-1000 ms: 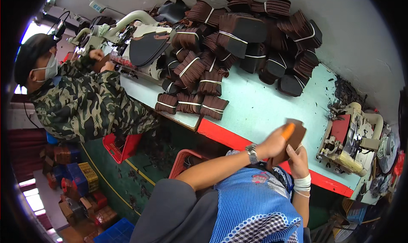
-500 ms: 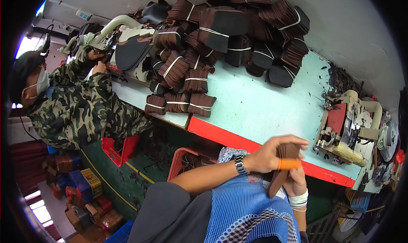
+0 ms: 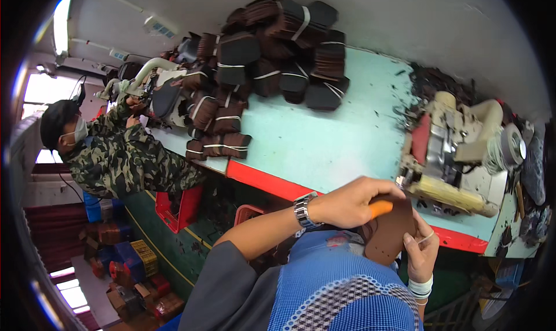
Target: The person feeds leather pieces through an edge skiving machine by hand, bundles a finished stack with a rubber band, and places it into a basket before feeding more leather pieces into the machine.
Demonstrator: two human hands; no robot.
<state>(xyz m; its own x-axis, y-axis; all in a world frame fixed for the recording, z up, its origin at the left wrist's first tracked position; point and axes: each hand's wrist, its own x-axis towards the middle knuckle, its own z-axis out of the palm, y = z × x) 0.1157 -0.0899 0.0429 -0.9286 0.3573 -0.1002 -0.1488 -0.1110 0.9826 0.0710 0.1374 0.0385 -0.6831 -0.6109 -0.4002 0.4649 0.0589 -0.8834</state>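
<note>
Above my apron, a brown sole-shaped stack of leather-like pieces [image 3: 387, 236] is held in both hands, its broad face showing. My left hand [image 3: 353, 202], with a metal watch [image 3: 305, 210] on the wrist, is closed over the stack's upper left side. An orange sleeve [image 3: 380, 208] covers one of its fingers. My right hand [image 3: 421, 251] grips the right edge, thumb in front. A thin pale rubber band [image 3: 426, 237] crosses its fingers, and several white bands [image 3: 421, 287] circle that wrist. The far fingers are hidden behind the stack.
Banded bundles of brown and black pieces [image 3: 231, 93] are heaped on the pale green table [image 3: 324, 140], which has a red front edge. A sewing machine [image 3: 449, 151] stands at the right. On the left, a person in camouflage [image 3: 127, 157] works at another machine. Red crates [image 3: 179, 209] stand below.
The view has swung right. The brown stack has turned from edge-on to show its broad face. My right hand has moved from beneath the stack to its right edge, with a band across its fingers.
</note>
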